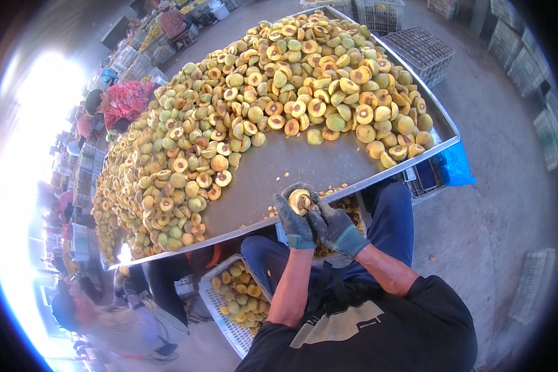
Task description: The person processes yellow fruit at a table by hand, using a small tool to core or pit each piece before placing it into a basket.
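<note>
Both my hands wear dark grey work gloves and meet over the near edge of a metal table (279, 162). My left hand (296, 224) is closed around a halved fruit (300, 201), which looks like a peach, its cut face turned up. Against the fruit's right side presses my right hand (338, 227), its fingers curled in. Whatever those fingers may hold is hidden. A large heap of halved yellow-green fruit (273, 80) covers the far and left parts of the table, many showing brown pit hollows.
Between my legs sits a crate with small brown pieces (355, 214). A white crate (220, 304) of fruit halves stands at my left. Another person (124, 310) works at the table's left end. Beyond the right edge are a blue bag (456, 166) and a grey crate (420, 51).
</note>
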Demonstrator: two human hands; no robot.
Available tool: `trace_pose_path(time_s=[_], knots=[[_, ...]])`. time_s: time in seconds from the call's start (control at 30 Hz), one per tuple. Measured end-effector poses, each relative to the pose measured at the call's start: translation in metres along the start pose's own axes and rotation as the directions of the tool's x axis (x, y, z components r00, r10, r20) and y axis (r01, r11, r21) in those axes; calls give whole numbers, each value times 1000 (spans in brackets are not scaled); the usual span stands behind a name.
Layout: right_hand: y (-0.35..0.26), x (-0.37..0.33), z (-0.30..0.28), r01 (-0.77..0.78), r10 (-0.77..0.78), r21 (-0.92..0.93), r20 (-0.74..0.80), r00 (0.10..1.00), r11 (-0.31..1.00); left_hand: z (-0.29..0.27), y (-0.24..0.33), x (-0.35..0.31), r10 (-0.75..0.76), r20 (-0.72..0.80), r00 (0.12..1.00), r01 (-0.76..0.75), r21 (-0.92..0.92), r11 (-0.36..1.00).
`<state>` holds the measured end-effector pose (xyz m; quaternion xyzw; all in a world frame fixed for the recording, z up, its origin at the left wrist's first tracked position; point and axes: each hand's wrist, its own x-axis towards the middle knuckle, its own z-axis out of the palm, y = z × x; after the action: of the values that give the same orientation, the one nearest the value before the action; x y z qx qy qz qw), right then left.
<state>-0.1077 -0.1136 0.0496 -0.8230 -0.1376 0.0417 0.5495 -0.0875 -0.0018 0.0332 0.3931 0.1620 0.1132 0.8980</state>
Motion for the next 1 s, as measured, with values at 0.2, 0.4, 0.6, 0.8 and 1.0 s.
trace_pose_path(time_s=[0.2,0.4,0.6,0.8,1.0], knots=[[3,-3,-4,72,-79,60,114,990,996,6,3,-4,40,-83,996,-33,81,996],[13,-7,-4,9,-43,177,190,981,984,15,13,-7,52,-59,997,-41,179,983],[6,-14,-6,-353,156,516,386,909,781,2,19,-1,-105,160,982,83,135,987],[-9,-17,-15,-401,145,519,465,873,755,-1,21,5,-176,191,966,124,253,959],[0,-16,-24,-761,143,569,764,630,311,-5,21,2,-215,306,927,162,189,968]])
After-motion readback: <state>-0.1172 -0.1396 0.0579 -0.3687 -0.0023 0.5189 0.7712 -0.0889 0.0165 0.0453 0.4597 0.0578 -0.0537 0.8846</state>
